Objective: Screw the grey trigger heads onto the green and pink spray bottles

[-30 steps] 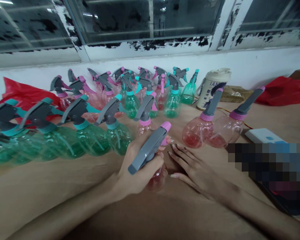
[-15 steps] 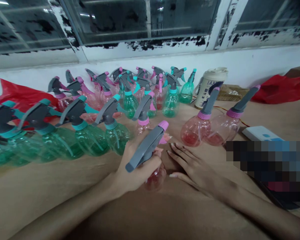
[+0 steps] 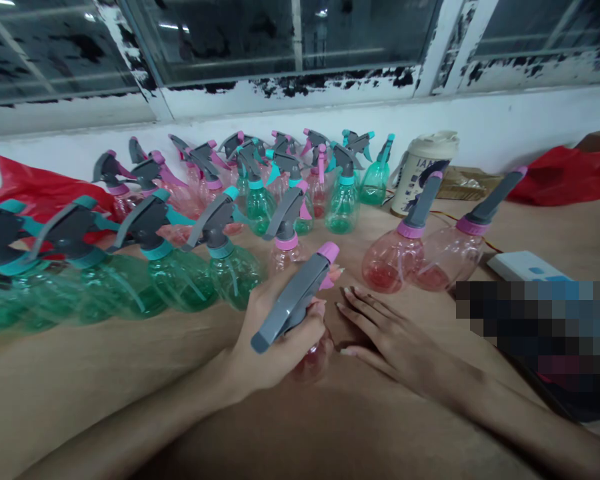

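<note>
My left hand (image 3: 280, 333) is wrapped round the neck of a pink spray bottle (image 3: 313, 363) with a grey and pink trigger head. The bottle stands on the brown table in front of me, its nozzle pointing away to the right. Flat on the table to the right of it lies my right hand (image 3: 393, 333), fingers stretched out and holding nothing. Just beyond my left hand is another pink spray bottle (image 3: 286, 250). Two pink spray bottles stand past my right hand, the nearer one (image 3: 393, 263) overlapping the farther one (image 3: 453, 257).
Green spray bottles (image 3: 180, 280) form a row at the left. More pink and green bottles crowd the back by the wall. A white cup (image 3: 420, 173), a cardboard box (image 3: 467, 183), red plastic bags (image 3: 565, 177) and a white box (image 3: 527, 267) stand at the right.
The bottle's trigger head has tilted very slightly toward me in my left hand's grip. My right hand has stayed flat on the table.
</note>
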The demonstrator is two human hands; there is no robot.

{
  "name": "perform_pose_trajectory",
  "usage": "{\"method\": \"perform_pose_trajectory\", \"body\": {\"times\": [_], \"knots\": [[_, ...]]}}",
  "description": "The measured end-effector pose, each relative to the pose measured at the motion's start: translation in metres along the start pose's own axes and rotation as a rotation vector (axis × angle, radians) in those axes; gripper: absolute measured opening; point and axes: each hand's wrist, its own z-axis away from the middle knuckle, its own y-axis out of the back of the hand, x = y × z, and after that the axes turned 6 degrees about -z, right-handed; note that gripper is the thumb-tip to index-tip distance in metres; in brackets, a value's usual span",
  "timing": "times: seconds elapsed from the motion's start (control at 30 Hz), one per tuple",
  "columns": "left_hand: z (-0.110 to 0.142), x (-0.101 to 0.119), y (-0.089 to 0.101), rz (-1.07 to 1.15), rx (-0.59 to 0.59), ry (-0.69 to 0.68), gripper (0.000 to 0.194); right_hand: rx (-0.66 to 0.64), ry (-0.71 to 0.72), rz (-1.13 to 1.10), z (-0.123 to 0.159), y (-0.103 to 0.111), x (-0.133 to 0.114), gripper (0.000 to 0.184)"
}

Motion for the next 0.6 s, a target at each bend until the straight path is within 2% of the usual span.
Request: {"method": "perform_pose_trajectory", "body": {"times": [0.17,0.37,0.6], "knots": [[-0.0008,0.0016,0.0001,0.019,-0.004,0.012,0.015,0.025,-0.012,-0.039,0.0011,-0.0007,-0.0001,0.06],[-0.0021,-0.0042,0.0003,0.007,-0.023,-0.039,0.011,0.035,0.0,-0.036,0.0007,-0.0028,0.0005,0.059],[-0.0015,-0.0058,0.0013,-0.033,-0.015,-0.02,0.014,-0.009,0.001,0.013,0.0003,-0.0011,-0.0009,0.059]]}}
